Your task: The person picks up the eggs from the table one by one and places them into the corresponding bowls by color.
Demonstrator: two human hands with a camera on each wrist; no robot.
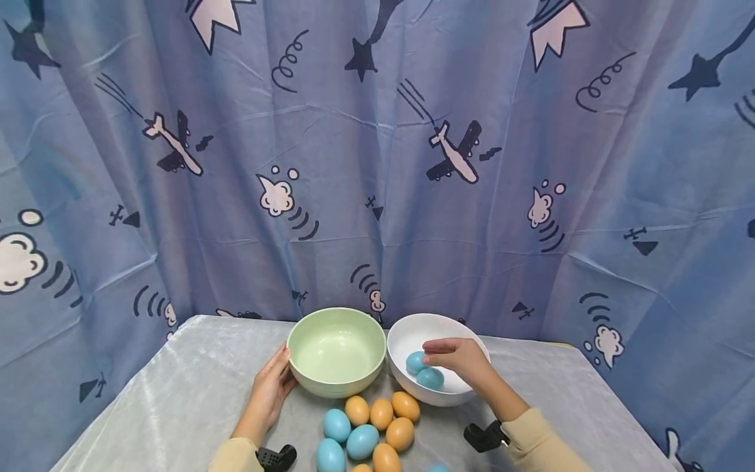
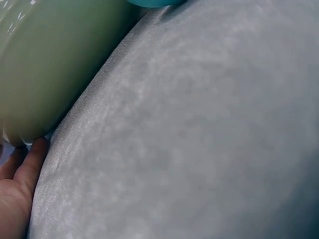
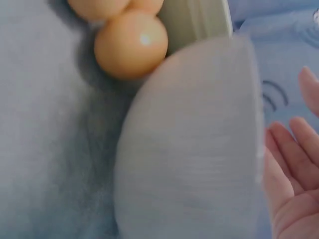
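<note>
In the head view my left hand (image 1: 270,388) rests against the left side of the light green bowl (image 1: 337,314). Its fingertips touch the bowl's outer wall, which the left wrist view also shows. My right hand (image 1: 459,359) hovers over the white bowl (image 1: 407,331), its fingers extended and holding nothing. Inside that bowl lie two blue eggs: one blue egg (image 1: 430,378) nearer me, another blue egg (image 1: 415,362) behind it. In the right wrist view the open palm (image 3: 301,211) shows beyond the bowl's blurred rim.
In front of the bowls, several orange eggs (image 1: 400,434) and several blue eggs (image 1: 362,442) lie close together on the pale cloth-covered table (image 1: 194,373). A further blue egg (image 1: 438,469) is cut off at the bottom edge. Behind the table hangs a patterned blue curtain (image 1: 330,196).
</note>
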